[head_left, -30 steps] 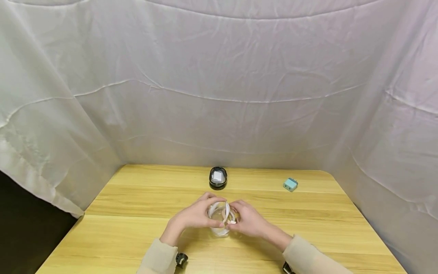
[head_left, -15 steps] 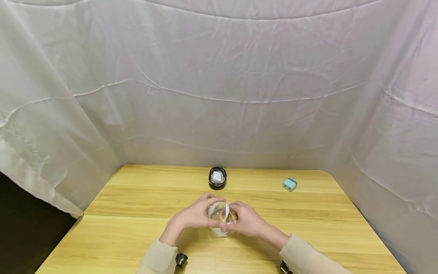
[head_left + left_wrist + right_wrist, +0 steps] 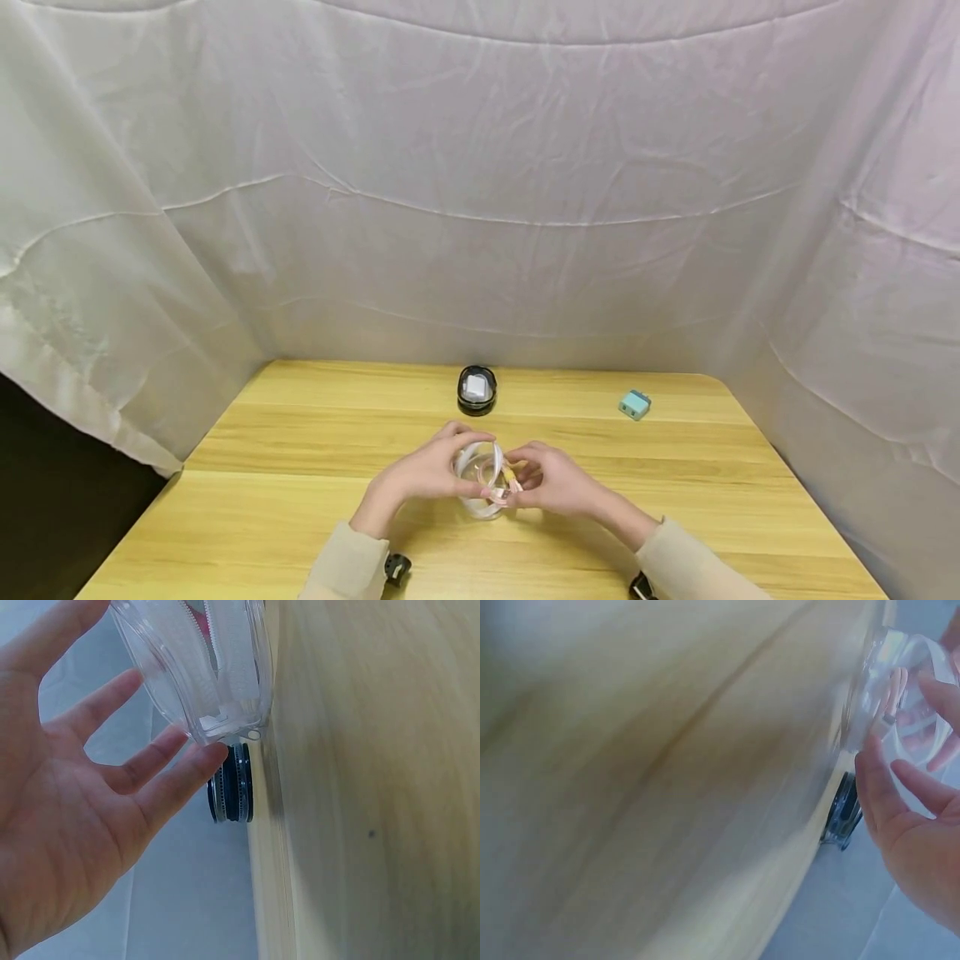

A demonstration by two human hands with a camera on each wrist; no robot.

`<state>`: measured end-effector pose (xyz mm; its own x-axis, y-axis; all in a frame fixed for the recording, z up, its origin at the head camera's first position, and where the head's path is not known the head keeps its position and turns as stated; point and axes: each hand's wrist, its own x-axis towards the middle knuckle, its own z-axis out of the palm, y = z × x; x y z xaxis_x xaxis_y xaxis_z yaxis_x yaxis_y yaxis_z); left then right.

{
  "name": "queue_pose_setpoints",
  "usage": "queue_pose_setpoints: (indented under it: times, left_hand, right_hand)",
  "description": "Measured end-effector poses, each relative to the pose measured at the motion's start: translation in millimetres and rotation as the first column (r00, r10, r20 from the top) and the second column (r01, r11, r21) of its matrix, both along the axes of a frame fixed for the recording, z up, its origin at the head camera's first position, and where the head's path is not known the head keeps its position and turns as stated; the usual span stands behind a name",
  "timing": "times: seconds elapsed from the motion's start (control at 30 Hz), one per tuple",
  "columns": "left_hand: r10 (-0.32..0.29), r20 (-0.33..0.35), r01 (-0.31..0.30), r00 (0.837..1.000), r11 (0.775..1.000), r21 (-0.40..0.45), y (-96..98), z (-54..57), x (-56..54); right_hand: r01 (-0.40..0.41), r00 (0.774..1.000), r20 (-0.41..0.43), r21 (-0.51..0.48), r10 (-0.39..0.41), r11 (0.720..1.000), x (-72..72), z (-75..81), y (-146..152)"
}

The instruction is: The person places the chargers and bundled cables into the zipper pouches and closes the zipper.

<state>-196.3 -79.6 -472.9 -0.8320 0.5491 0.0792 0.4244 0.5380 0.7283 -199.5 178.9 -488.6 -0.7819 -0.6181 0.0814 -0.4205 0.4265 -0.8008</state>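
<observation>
A small clear plastic case (image 3: 474, 506) with a white zip stands on its edge near the table's front. My left hand (image 3: 423, 468) grips its left side, thumb at the front and fingers behind. In the left wrist view the white zipper teeth (image 3: 212, 645) run apart along the opening. At the case's right side, my right hand (image 3: 558, 482) pinches a pale pink charging cable (image 3: 497, 496) with a yellow band (image 3: 510, 472) and a USB plug. Part of the cable loops inside the case. In the right wrist view the cable (image 3: 894, 694) shows through the clear wall.
Behind the hands, near the back edge, lies a black-rimmed clear case (image 3: 476, 408) with a white block (image 3: 476, 386) in it. A teal plug adapter (image 3: 635, 405) lies at the back right of the wooden table (image 3: 300, 433). Pale curtains (image 3: 525, 275) hang around the back and sides.
My right hand has drawn slightly to the right, and the cable's yellow band and plug now show between its fingers and the case. My left hand has kept its place.
</observation>
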Motion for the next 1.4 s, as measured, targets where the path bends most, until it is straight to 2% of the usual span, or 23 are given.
queue_pose_setpoints:
  times: [0.17, 0.6, 0.8, 1.03, 1.17, 1.4]
  left_hand:
    - [0.008, 0.007, -0.008, 1.000, 1.000, -0.006, -0.1, 0.2, -0.4]
    - [0.012, -0.002, -0.012, 1.000, 1.000, -0.009, -0.7, -3.4, -2.2]
    - [0.022, 0.010, -0.022, 1.000, 1.000, 0.001, -0.6, -2.6, -1.5]
    - [0.018, 0.016, -0.019, 1.000, 1.000, 0.006, -0.3, -2.2, -1.1]
    - [0.017, 0.010, -0.017, 1.000, 1.000, 0.004, -0.8, -2.4, -0.9]
    - [0.018, 0.006, -0.018, 1.000, 1.000, -0.007, -1.0, -1.4, 0.5]
  right_hand:
    - [-0.019, 0.999, 0.027, -0.011, 0.019, 1.000, -0.2, -3.5, 4]
    - [0.058, 0.991, -0.130, 0.122, -0.042, 0.991, -3.5, -9.8, -6]
    - [0.053, 0.994, -0.106, 0.105, -0.042, 0.993, -2.5, -7.5, -11]
    - [0.010, 1.000, -0.023, 0.067, -0.008, 0.998, 0.1, -7.1, -15]
    - [-0.007, 0.997, -0.071, 0.085, 0.013, 0.996, -0.1, -7.9, -16]
    - [0.009, 0.992, -0.128, 0.104, 0.004, 0.995, -1.1, -7.5, -18]
